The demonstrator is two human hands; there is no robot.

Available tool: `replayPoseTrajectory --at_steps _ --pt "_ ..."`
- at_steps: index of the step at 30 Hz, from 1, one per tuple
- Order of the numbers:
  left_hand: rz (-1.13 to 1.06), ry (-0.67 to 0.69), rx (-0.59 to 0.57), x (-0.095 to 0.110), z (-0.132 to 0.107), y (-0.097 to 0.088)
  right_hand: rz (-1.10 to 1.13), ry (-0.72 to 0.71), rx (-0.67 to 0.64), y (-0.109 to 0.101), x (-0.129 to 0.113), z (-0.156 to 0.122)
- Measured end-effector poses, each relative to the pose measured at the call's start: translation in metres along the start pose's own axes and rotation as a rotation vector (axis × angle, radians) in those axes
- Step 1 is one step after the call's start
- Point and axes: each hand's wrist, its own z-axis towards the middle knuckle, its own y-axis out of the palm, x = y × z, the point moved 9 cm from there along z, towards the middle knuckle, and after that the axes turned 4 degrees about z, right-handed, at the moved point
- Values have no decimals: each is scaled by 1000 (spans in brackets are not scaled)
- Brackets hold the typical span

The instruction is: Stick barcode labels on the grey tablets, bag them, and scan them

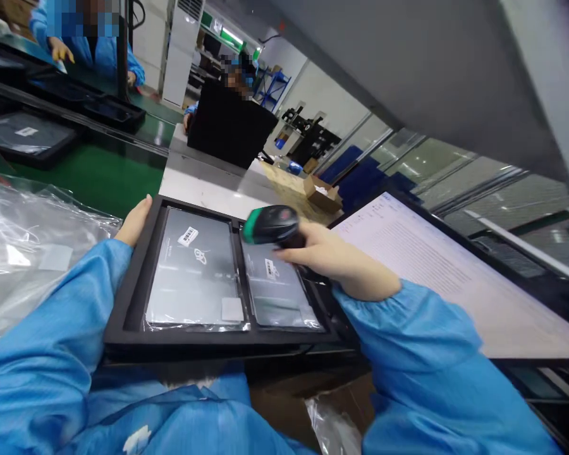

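My right hand (pixel 334 256) is closed round the handle of a black and green barcode scanner (pixel 274 225), held above a black foam tray (pixel 208 342). Two flat grey tablets in clear film lie in the tray's two compartments. The left tablet (pixel 192 287) bears a white barcode label near its top; the right tablet (pixel 279 297) also has a label and is partly covered by the scanner and hand. At the tray's left edge, my left hand (pixel 136 222) grips the side, its fingers mostly hidden behind the rim.
Clear plastic bags (pixel 33 246) are heaped at the left. A lit monitor (pixel 436 278) stands tilted at the right. Behind the tray are a black panel (pixel 230 123) and a small cardboard box (pixel 322 193). Two people in blue work across a green bench (pixel 99 170) holding more trays.
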Motion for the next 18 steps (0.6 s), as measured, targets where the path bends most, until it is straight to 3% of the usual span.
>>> replayPoseTrajectory --at_steps 3,6,15,18 --pt "56 -12 -8 -1 -3 1 -203 -89 -125 48 -47 25" --pt "75 -10 -19 1 -6 3 -300 -66 -160 69 -57 46" --pt "40 -83 -23 5 -13 8 -216 74 -204 78 -47 52" --pt "1 -133 -2 5 -15 9 -57 44 -27 48 -38 49"
